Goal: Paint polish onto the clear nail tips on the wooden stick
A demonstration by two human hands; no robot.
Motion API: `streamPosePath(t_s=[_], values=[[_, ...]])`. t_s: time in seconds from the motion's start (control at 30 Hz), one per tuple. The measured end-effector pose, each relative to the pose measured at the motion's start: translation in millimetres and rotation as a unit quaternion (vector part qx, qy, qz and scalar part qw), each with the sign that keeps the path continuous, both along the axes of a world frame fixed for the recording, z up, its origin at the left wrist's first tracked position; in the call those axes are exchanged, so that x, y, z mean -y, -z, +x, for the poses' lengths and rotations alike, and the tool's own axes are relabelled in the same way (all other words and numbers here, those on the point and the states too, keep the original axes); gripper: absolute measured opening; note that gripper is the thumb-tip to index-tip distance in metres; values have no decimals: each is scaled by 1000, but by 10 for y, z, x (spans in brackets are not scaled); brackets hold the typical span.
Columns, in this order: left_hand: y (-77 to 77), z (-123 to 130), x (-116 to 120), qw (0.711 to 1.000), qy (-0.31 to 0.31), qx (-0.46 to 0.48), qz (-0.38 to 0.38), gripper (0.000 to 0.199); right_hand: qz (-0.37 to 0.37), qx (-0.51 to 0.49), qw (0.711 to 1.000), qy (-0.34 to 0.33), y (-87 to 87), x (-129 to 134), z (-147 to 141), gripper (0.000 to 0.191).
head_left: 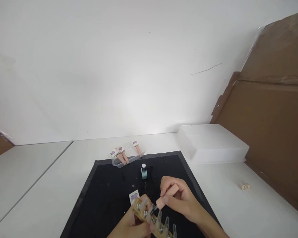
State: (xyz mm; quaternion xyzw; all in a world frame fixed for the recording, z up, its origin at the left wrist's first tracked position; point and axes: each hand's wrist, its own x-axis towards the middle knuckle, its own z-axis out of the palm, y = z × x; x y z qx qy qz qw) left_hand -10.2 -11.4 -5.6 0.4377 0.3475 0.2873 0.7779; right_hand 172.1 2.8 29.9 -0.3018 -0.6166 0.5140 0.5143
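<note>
My left hand [135, 222] grips a tan stand [139, 213] that carries several clear nail tips [159, 218] in a slanting row. A white square bottle with a purple print [134, 196] shows just beyond its fingers. Pinched in my right hand [180, 200] is a pink brush cap [168, 196], tilted down to the left. Its dark brush end meets one of the tips near the upper part of the row. Farther back, a teal bottle with a dark cap [144, 173] stands upright.
A black mat [109, 185] lies on the white table [57, 188]. At its back edge, a clear tray [119, 164] holds pink-capped bottles [138, 150]. A white translucent box [216, 145] sits back right, with small beige rings [243, 187] nearer. Brown cardboard [270, 125] borders the right side.
</note>
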Motion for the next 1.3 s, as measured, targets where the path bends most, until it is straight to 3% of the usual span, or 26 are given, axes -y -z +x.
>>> streamPosePath(t_s=[0.2,0.43,0.67,0.87,1.07,1.23,1.3], values=[[-7,-22,15,1000,-3,10,1,38,-11,-37,999,35,49,-35,15,18],[-12,4,-16,1000,3,-1,6,39,33,-5,999,-32,3,9,-2,15],[-10,-21,-4,1000,14,1,-4,42,22,-20,1000,4,17,9,8,14],[-35,-2,-7,1000,12,-16,11,43,50,-12,998,-35,5,19,-11,11],[26,-15,-16,1000,18,-16,21,43,7,-31,999,12,11,2,-7,14],[34,-25,-25,999,26,-22,16,43,29,-21,999,-34,2,15,-13,11],[35,-24,-21,999,23,-20,16,43,14,-14,1000,-23,2,15,-17,11]])
